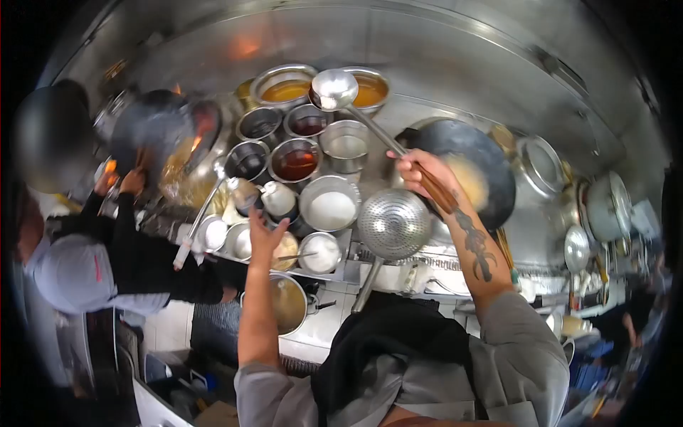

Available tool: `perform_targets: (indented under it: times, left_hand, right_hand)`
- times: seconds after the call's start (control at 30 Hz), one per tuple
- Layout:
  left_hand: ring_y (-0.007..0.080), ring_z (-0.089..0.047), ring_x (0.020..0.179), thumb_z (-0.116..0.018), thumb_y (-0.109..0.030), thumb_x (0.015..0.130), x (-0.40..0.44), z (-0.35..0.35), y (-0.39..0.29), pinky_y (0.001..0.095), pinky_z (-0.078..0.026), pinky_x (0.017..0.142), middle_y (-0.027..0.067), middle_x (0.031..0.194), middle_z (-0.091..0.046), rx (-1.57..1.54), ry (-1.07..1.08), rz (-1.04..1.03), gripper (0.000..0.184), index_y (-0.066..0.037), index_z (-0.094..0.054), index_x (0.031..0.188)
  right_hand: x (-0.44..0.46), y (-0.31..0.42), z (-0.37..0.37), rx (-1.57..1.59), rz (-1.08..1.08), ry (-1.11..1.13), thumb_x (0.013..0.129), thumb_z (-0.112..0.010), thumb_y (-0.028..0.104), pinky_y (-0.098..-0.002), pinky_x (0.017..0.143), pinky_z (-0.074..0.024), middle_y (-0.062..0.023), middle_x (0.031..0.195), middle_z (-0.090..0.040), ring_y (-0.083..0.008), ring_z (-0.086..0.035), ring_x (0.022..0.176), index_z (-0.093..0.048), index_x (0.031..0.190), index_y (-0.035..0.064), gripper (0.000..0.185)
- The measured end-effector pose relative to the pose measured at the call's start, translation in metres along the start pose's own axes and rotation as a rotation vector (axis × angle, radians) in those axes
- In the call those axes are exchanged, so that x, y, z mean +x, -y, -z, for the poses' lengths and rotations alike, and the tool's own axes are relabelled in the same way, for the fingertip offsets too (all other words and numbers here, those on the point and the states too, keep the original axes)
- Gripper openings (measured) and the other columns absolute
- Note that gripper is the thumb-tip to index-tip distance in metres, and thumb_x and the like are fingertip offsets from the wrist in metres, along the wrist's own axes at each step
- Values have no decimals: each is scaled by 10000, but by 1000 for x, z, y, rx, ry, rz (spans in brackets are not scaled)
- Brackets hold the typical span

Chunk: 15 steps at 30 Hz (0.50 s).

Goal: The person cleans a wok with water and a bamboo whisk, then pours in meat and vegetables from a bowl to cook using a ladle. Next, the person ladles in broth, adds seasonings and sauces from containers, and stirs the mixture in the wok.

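Observation:
My right hand (425, 171) is closed around the wooden handle of a long steel ladle (334, 88), whose bowl hangs over the back metal bowls. My left hand (266, 235) has its fingers spread, just in front of two squeeze bottles with pale tops: a nearer squeeze bottle (278, 200) and another squeeze bottle (244, 192). Whether the fingertips touch a bottle is unclear. To the right of them is a pot of white granules (331, 206). A dark wok (496, 160), with something pale inside, lies behind my right forearm. A perforated strainer (395, 225) rests between my arms.
Pots of dark and red sauces (294, 164) stand in the middle, with bowls of amber liquid (284, 90) behind. At left a co-worker (85, 274) stands by another wok (160, 135) with flames around it. A lidded pot (609, 206) and a metal basin (541, 165) are at right.

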<state>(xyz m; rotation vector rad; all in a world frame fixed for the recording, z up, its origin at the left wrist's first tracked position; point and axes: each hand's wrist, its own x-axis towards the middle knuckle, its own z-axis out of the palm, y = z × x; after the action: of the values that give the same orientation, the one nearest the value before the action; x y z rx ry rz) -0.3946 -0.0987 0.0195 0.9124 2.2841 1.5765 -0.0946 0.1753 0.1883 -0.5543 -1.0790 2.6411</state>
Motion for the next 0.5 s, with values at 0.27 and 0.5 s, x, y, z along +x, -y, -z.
perform_targets:
  times: [0.27,0.5]
  left_hand:
    - [280,-502,1131,-858,-109,619,53,-45,42,381,-420,980,196,1264,-453,-206,57,-125,972,9,-228,1351]
    - [275,-525,1127,-859,-91,597,54,-52,43,386,-430,965,198,1264,-477,-52,5,-113,962,15,-250,1334]
  right_hand:
    - [-191,-70,109,-1686,395,-972,785,-526,9,-486,631,-504,-263,775,-624,-423,-630,697,-481,1207,-17,425]
    - [-208,-80,181,-1766,120,-1113,801,-503,68,-484,621,-509,-271,763,-625,-403,-639,671,-495,1115,-42,332]
